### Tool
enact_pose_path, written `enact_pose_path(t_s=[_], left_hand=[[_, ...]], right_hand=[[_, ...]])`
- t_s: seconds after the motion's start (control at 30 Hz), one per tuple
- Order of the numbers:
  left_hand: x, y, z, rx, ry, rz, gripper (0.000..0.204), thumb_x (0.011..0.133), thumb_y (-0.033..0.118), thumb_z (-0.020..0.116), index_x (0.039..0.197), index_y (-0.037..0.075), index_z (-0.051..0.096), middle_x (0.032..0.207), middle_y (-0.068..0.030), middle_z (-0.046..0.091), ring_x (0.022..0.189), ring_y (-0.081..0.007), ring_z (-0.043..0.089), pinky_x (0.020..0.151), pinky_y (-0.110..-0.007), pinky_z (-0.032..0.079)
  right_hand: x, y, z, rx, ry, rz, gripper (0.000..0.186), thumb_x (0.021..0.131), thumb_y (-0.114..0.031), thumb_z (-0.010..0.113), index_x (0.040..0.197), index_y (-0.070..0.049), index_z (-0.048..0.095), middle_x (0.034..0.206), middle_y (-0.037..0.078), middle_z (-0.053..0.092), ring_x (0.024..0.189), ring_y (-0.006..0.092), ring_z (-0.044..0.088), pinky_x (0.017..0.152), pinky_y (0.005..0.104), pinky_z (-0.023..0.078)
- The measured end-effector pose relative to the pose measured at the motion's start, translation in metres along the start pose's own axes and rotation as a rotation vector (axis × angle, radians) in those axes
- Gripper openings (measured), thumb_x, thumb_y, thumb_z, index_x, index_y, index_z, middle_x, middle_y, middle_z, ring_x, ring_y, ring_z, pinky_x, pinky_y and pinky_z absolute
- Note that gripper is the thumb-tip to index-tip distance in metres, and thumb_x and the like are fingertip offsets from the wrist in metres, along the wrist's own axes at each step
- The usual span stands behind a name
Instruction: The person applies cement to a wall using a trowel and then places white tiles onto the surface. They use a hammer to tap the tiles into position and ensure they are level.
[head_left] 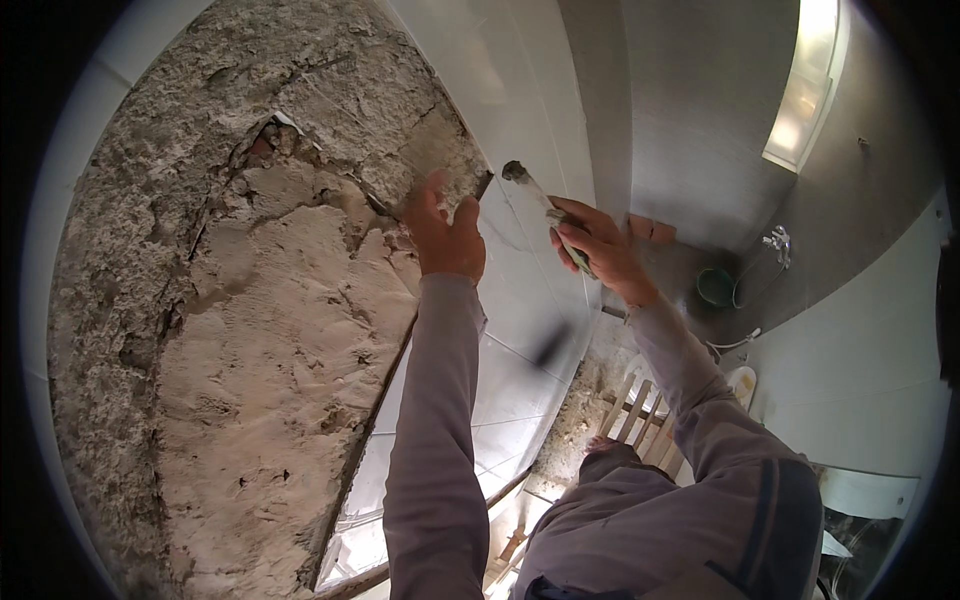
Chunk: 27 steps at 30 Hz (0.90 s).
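Head view: right hand (603, 246) closed around a dark-tipped tool (536, 196) — tip raised before the white tiles (530, 125). Left hand (447, 238) partly open, thumb spread, at the rough wall patch (290, 330) — contact indeterminable. Green container (717, 302) at far right; contents indiscernible.

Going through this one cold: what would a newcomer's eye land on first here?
Probably the large rough patch of bare wall filling the left side, its raw surface bordered by smooth white tiles. Next come the hands near the middle: the left hand at the patch's right edge, the right hand gripping a dark-tipped tool. The bright pane at upper right also stands out.
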<state>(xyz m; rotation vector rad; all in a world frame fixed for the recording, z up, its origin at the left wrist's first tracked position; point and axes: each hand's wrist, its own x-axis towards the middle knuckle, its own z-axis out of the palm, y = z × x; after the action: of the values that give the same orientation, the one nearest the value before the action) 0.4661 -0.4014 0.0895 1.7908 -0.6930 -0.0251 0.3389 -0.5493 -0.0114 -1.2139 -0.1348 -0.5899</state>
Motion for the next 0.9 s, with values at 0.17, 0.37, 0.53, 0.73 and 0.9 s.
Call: enact_pose_path(t_s=[0.17,0.37,0.53,0.73,0.9], left_hand=[[-0.013,0.021,-0.011,-0.487,-0.169,-0.15,0.035,0.094,0.02,0.061,0.122,0.004,0.051,0.129,-0.0165,0.05,0.115,-0.0207,0.048,0.103,-0.035,0.035],[-0.011,0.033,-0.006,-0.627,0.04,-0.069,0.041,0.091,0.018,0.067,0.121,0.0,0.046,0.121,-0.0164,0.057,0.112,-0.0176,0.052,0.101,-0.031,0.039],[-0.013,0.032,-0.021,-0.417,0.027,-0.104,0.042,0.088,0.014,0.068,0.121,-0.002,0.048,0.097,-0.0084,0.061,0.095,-0.0145,0.059,0.09,-0.029,0.046],[-0.038,-0.002,-0.041,-0.174,-0.058,-0.078,0.025,0.084,0.009,0.07,0.105,-0.001,0.061,0.086,-0.004,0.061,0.087,-0.0133,0.061,0.086,-0.029,0.048],[-0.072,-0.039,-0.039,-0.152,-0.175,-0.166,0.019,0.085,0.011,0.069,0.101,0.001,0.064,0.095,-0.0074,0.066,0.091,-0.0151,0.063,0.09,-0.032,0.049]], right_hand=[[0.024,0.03,-0.013,-0.213,-0.058,-0.106,0.05,0.097,-0.024,0.059,0.139,-0.001,0.046,0.077,0.001,0.054,0.057,0.0071,0.046,0.048,0.0233,0.04],[0.03,0.029,-0.018,-0.155,0.008,-0.085,0.047,0.097,-0.024,0.059,0.136,-0.001,0.049,0.075,-0.002,0.052,0.061,0.0055,0.046,0.054,0.0221,0.041],[0.035,0.029,-0.01,-0.252,-0.07,-0.061,0.042,0.096,-0.018,0.06,0.134,-0.002,0.052,0.077,-0.001,0.056,0.067,0.006,0.051,0.059,0.0223,0.044],[0.048,0.046,-0.009,-0.867,0.02,-0.475,0.042,0.09,-0.009,0.064,0.131,-0.01,0.056,0.082,0.006,0.06,0.065,0.017,0.056,0.062,0.0313,0.048],[0.037,0.058,0.002,-0.977,0.075,-0.426,0.048,0.086,-0.004,0.064,0.131,-0.017,0.056,0.081,0.006,0.058,0.065,0.0222,0.058,0.06,0.0347,0.049]])
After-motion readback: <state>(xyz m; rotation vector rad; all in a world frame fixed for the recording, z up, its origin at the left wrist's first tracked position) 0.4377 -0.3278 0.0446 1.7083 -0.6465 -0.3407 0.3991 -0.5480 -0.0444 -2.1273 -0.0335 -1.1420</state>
